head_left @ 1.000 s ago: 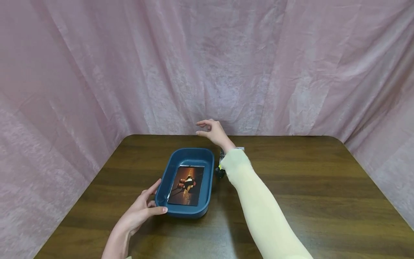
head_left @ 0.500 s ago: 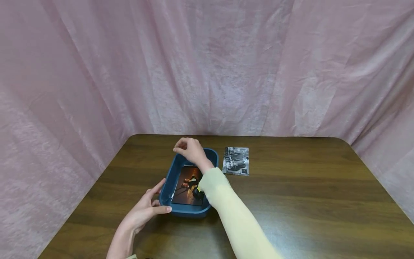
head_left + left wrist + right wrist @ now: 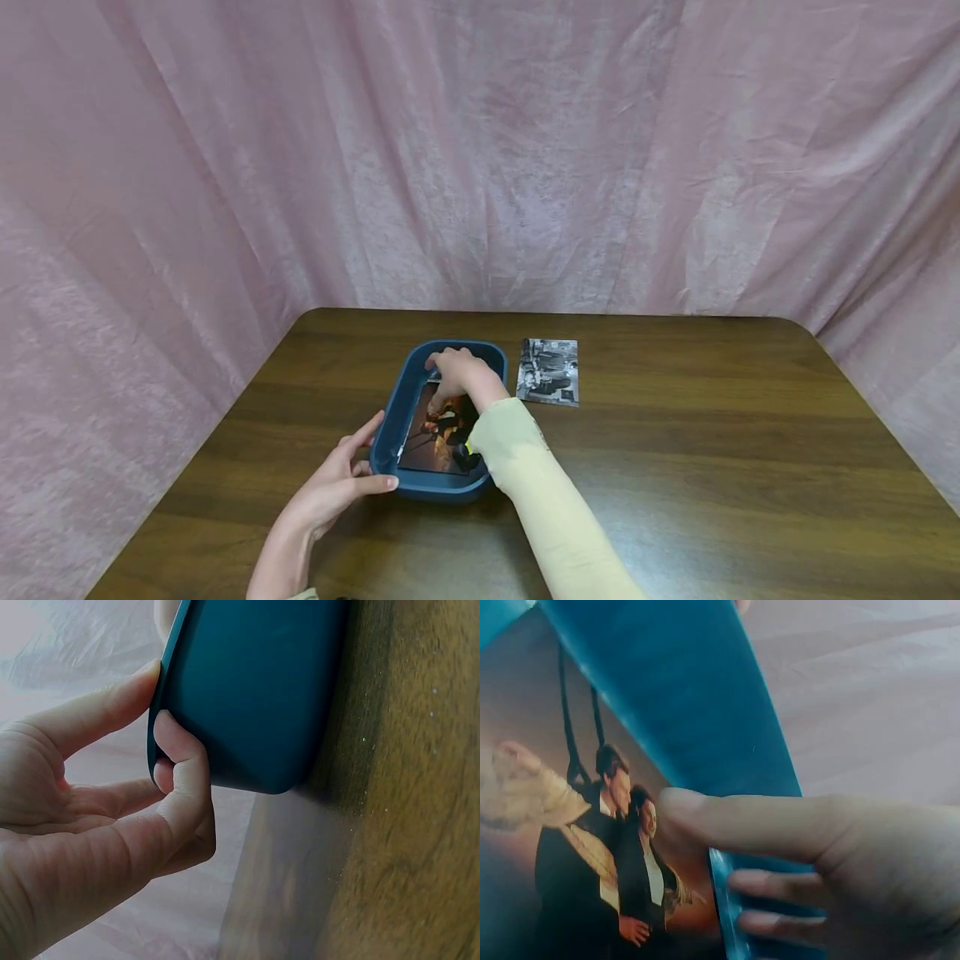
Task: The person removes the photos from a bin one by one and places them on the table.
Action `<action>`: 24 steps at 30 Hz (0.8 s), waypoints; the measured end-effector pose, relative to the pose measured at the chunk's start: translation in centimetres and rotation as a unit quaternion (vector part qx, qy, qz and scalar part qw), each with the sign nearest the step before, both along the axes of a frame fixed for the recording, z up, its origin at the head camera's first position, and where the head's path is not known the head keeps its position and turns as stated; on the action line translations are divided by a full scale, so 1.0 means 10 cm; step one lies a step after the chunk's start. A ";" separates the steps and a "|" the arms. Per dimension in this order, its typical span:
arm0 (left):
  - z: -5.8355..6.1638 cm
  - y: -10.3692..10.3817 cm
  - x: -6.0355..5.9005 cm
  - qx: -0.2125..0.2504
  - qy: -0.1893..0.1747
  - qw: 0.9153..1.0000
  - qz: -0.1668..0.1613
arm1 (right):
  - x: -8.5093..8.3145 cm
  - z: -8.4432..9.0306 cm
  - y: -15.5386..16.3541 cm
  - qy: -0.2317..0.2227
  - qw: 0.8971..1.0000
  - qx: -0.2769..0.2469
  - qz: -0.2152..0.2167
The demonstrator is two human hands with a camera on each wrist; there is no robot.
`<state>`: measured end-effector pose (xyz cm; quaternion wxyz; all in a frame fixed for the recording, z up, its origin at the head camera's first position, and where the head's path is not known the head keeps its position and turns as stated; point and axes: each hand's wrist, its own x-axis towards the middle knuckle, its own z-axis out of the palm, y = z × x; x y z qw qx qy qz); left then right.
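R hand is down inside the blue tray, thumb laid on the colour photo w/ fingers curled under its far edge, so the grip pinches the photo; rest of the print lies flat on the tray floor, just nearer the person than that grip. L hand holds the tray's near-left corner, thumb along the front wall, fingers at the rim. B&w photo lies on the tabletop just right of the R grip, outside the tray.

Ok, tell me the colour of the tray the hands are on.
The tray is dark teal blue, plain, without pattern; the head view shows it best.
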<state>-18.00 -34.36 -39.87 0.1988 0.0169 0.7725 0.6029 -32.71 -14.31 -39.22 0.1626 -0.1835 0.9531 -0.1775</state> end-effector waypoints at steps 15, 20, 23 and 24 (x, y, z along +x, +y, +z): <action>0.00 0.00 0.00 0.006 0.003 1.000 -0.007 | 0.05 -0.05 0.20 -0.019 0.995 0.077 0.055; -0.01 0.00 0.00 0.008 0.003 1.000 -0.006 | 0.04 -0.07 0.20 -0.011 0.996 0.070 0.060; -0.01 0.00 0.01 0.010 0.003 1.000 -0.008 | 0.03 -0.08 0.20 -0.006 0.996 0.064 0.065; -0.01 0.01 0.01 0.010 0.002 1.000 -0.005 | 0.02 -0.08 0.20 -0.005 0.996 0.061 0.067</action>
